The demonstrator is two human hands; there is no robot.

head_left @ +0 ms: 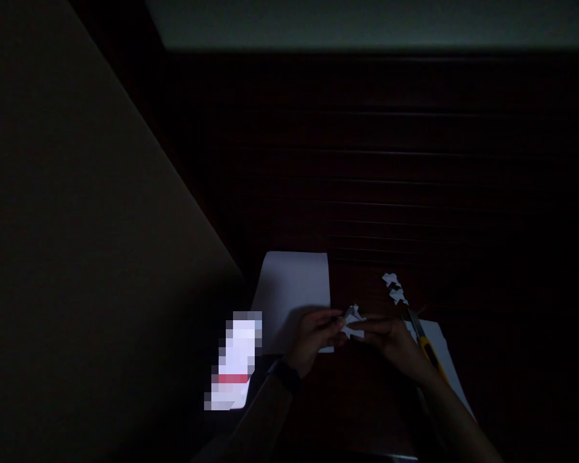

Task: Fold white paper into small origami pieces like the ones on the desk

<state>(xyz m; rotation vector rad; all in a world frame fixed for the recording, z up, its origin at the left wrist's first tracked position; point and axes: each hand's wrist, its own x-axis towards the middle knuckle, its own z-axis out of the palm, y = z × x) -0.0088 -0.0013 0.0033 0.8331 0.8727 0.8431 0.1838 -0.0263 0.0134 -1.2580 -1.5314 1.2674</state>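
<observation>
Between my two hands is a small folded piece of white paper (354, 319) with several points. My left hand (313, 334), with a dark band at the wrist, pinches its left side between thumb and fingers. From the right, my right hand (390, 341) grips the other side with its fingers closed on the paper. Two similar folded paper pieces lie beyond my right hand, the farther one (390, 280) just behind the nearer one (397, 296). The exact folds are hard to make out in the dim light.
White paper (294, 283) lies behind my left hand. A lit, blurred screen (236, 360) glows at the left. On the right, a yellow utility knife (430, 354) rests on more white paper (446, 354). A pale wall (101, 225) rises at the left, dark slatted wood (376, 154) behind.
</observation>
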